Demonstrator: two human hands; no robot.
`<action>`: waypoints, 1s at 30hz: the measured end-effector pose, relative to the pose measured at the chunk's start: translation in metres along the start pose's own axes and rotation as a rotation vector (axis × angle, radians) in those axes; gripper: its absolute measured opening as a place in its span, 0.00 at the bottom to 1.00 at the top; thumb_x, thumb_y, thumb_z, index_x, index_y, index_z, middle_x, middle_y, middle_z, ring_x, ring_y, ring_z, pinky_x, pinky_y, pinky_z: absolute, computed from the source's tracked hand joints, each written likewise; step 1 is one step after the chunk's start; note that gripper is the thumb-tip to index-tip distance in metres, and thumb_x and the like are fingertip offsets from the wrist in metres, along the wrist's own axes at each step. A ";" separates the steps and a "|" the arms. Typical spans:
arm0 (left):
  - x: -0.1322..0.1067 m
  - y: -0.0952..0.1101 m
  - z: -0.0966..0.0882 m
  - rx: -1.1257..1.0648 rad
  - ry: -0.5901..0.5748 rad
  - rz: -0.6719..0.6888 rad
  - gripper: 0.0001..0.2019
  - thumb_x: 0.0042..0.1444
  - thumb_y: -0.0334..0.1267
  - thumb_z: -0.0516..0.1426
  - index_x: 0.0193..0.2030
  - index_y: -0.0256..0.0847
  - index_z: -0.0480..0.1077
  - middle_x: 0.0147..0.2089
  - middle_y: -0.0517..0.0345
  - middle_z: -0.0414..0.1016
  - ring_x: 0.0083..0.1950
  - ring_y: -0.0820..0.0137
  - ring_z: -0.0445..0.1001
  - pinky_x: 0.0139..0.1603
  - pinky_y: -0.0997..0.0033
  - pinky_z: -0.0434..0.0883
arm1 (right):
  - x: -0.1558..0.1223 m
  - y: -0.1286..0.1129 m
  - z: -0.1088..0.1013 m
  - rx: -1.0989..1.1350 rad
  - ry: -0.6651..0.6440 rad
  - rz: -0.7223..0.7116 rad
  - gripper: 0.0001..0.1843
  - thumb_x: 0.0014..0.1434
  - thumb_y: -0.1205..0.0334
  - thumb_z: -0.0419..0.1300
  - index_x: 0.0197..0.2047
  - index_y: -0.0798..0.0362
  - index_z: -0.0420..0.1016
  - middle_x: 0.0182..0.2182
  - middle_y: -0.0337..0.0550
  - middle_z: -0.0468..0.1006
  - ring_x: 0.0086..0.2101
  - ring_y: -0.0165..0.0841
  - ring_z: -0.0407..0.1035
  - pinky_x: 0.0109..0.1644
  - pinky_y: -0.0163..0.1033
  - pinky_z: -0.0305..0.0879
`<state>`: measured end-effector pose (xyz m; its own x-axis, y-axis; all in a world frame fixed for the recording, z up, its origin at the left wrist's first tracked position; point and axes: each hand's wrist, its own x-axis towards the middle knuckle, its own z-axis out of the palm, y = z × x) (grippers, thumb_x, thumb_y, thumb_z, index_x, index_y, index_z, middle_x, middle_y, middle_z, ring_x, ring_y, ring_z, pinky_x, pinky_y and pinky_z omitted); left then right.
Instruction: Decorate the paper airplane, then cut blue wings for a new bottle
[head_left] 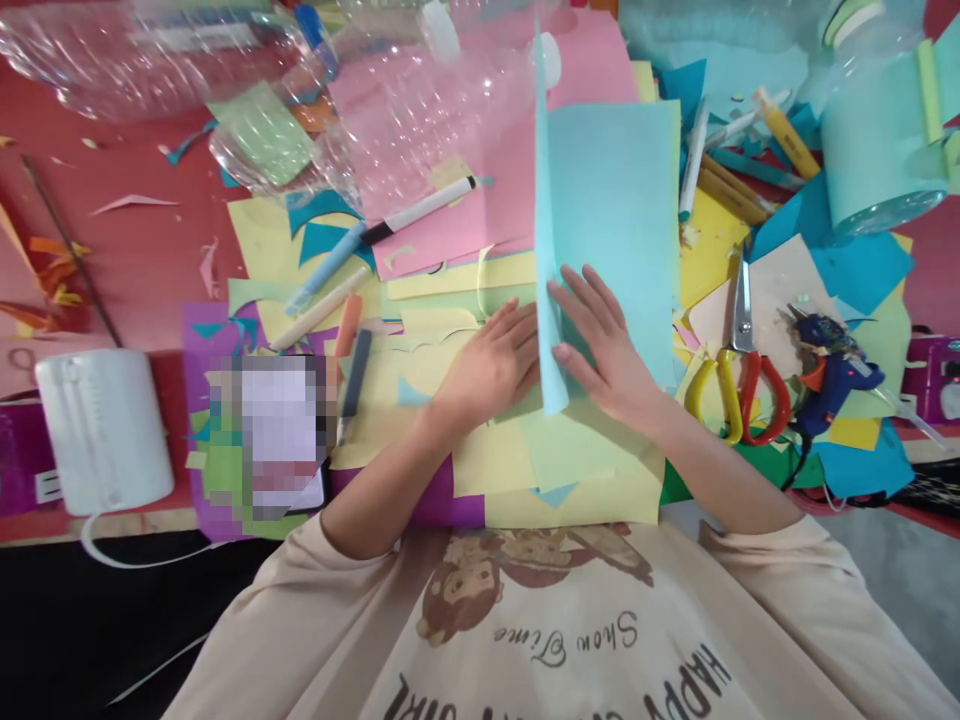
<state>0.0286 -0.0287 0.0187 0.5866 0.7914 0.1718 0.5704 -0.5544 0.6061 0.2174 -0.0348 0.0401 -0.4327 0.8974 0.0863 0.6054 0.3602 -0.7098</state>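
A light blue paper sheet (615, 210) lies in the middle of the table with its left part folded up along a vertical crease. My left hand (491, 365) has its fingers curled against the raised flap from the left. From the right, my right hand (600, 345) lies with fingers spread flat on the sheet beside the crease, thumb at the flap's lower edge. Yellow and pale green paper sheets (525, 460) lie under both hands.
Scissors with yellow and red handles (739, 375) and a blue glue gun (832, 375) lie to the right. Clear plastic bottles (390, 110) lie at the back, pens (416, 212) and paper scraps to the left, and a white cylinder (105, 430) far left.
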 end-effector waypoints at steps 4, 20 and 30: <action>-0.004 -0.002 -0.006 -0.375 0.189 -0.347 0.18 0.65 0.44 0.45 0.56 0.44 0.68 0.54 0.53 0.77 0.53 0.63 0.76 0.56 0.58 0.73 | -0.003 0.001 0.008 -0.208 -0.103 -0.016 0.36 0.66 0.39 0.37 0.72 0.46 0.46 0.72 0.45 0.44 0.71 0.42 0.31 0.72 0.57 0.39; 0.009 -0.001 -0.010 -1.302 0.140 -0.837 0.19 0.57 0.42 0.52 0.53 0.37 0.71 0.48 0.49 0.80 0.56 0.56 0.76 0.55 0.52 0.76 | -0.010 0.003 0.027 -0.436 -0.170 -0.049 0.39 0.64 0.36 0.38 0.72 0.46 0.49 0.72 0.43 0.47 0.70 0.42 0.40 0.72 0.57 0.38; 0.008 0.001 -0.014 -1.206 0.227 -0.704 0.22 0.61 0.48 0.45 0.52 0.40 0.70 0.51 0.50 0.78 0.62 0.55 0.71 0.58 0.50 0.73 | -0.018 -0.001 0.007 -0.399 -0.081 0.005 0.34 0.67 0.43 0.45 0.72 0.38 0.43 0.72 0.43 0.45 0.71 0.45 0.38 0.72 0.63 0.34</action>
<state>0.0265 -0.0193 0.0317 0.2198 0.8938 -0.3909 -0.2010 0.4336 0.8784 0.2196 -0.0530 0.0347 -0.4704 0.8823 0.0168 0.8125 0.4405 -0.3820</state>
